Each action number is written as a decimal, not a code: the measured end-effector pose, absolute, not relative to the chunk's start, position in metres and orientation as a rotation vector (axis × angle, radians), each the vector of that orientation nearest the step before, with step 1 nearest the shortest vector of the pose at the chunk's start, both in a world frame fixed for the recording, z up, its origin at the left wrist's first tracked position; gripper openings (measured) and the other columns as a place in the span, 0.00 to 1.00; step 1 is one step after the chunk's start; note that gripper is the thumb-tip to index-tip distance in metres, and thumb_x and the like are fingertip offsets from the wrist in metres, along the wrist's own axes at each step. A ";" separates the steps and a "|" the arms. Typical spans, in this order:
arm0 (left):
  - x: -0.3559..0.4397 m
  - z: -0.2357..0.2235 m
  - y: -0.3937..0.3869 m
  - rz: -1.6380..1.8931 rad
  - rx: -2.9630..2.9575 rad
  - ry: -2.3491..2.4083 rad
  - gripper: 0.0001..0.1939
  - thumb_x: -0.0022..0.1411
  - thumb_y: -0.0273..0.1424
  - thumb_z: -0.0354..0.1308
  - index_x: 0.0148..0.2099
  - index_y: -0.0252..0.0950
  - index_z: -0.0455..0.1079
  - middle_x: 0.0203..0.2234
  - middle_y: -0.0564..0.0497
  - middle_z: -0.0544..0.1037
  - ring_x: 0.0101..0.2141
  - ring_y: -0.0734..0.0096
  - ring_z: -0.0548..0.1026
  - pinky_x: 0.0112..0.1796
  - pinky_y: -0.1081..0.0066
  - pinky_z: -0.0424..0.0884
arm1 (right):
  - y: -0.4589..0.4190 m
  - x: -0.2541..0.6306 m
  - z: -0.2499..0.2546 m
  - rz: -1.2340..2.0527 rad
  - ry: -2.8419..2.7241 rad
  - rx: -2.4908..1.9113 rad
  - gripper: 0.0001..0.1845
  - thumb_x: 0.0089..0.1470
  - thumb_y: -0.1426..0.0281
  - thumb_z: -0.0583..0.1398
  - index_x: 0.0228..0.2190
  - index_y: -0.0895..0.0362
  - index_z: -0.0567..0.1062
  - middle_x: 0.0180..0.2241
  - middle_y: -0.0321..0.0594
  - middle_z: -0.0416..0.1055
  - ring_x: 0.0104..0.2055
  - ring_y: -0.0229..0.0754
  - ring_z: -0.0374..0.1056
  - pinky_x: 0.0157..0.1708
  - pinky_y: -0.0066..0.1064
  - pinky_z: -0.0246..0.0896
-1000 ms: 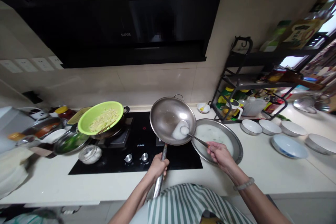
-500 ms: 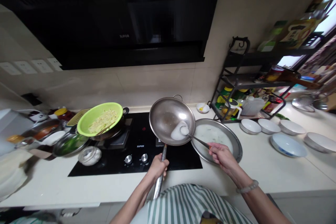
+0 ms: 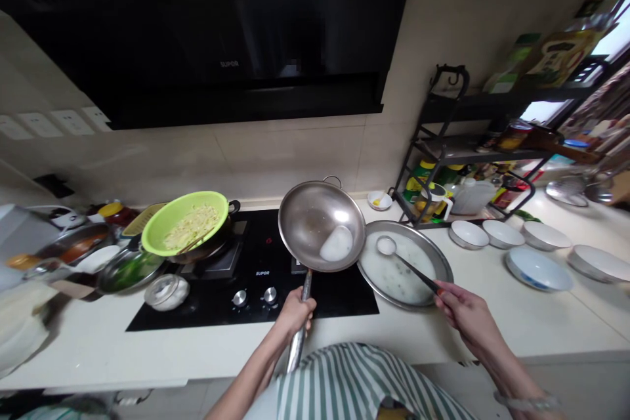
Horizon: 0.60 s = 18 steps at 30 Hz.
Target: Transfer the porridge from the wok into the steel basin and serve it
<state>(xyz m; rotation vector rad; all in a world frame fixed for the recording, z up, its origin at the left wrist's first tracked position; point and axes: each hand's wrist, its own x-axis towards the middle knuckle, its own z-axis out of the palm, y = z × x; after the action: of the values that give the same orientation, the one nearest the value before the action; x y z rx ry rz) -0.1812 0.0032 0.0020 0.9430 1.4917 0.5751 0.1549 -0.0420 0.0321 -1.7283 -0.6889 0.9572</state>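
My left hand [image 3: 296,312] is wrapped round the handle of a steel wok [image 3: 315,223], which tilts toward the right over the stove. A small pool of white liquid [image 3: 336,244] lies low in the wok. My right hand [image 3: 465,312] grips the dark handle of a ladle [image 3: 386,246]. The ladle's bowl is above a wide metal basin [image 3: 447,269] of milky liquid with darker bits in it. That basin stands on the counter, close against the wok's right side.
A green colander [image 3: 153,231] of pale sprouts rests on a pan on the left burner. A glass jar [image 3: 167,292] sits at the stove's left edge. Several bowls [image 3: 539,269] stand on the right, below a black rack [image 3: 443,157]. A small dish [image 3: 380,201] is behind the basin.
My right hand has moved right, carrying the ladle out of the wok to above the basin. The white liquid stays in the wok, and my left hand has kept its grip on the handle.
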 end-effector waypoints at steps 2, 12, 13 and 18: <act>-0.181 0.002 0.003 0.575 0.941 1.492 0.10 0.54 0.21 0.50 0.30 0.40 0.53 0.11 0.62 0.62 0.10 0.78 0.59 0.12 0.79 0.56 | -0.045 0.165 0.016 0.758 -0.907 -1.833 0.20 0.38 0.61 0.58 0.34 0.58 0.74 0.17 0.37 0.69 0.18 0.41 0.63 0.19 0.32 0.57; -0.182 0.004 0.003 0.590 0.932 1.485 0.11 0.54 0.22 0.53 0.29 0.40 0.53 0.11 0.62 0.62 0.09 0.79 0.59 0.12 0.80 0.55 | -0.069 0.178 -0.038 0.032 -1.574 -1.940 0.21 0.51 0.66 0.50 0.42 0.57 0.75 0.43 0.54 0.77 0.41 0.54 0.76 0.38 0.42 0.70; -0.182 0.004 0.003 0.588 0.930 1.485 0.11 0.54 0.22 0.52 0.29 0.40 0.53 0.11 0.62 0.62 0.09 0.79 0.59 0.12 0.80 0.55 | -0.069 0.178 -0.036 0.035 -1.556 -1.952 0.21 0.51 0.66 0.50 0.42 0.57 0.75 0.42 0.54 0.78 0.40 0.54 0.76 0.37 0.42 0.70; -0.182 0.001 0.004 0.593 0.937 1.488 0.10 0.54 0.22 0.51 0.30 0.40 0.53 0.11 0.62 0.62 0.09 0.79 0.59 0.12 0.80 0.55 | -0.059 0.171 -0.010 0.297 -1.247 -1.994 0.23 0.50 0.60 0.51 0.41 0.58 0.75 0.22 0.44 0.75 0.24 0.49 0.72 0.28 0.37 0.68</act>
<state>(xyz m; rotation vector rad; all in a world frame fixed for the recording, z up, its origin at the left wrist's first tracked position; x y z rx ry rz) -0.1815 0.0036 0.0012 0.9375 1.4884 0.5929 0.1710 -0.0586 -0.0099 -1.9943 -1.2466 0.2970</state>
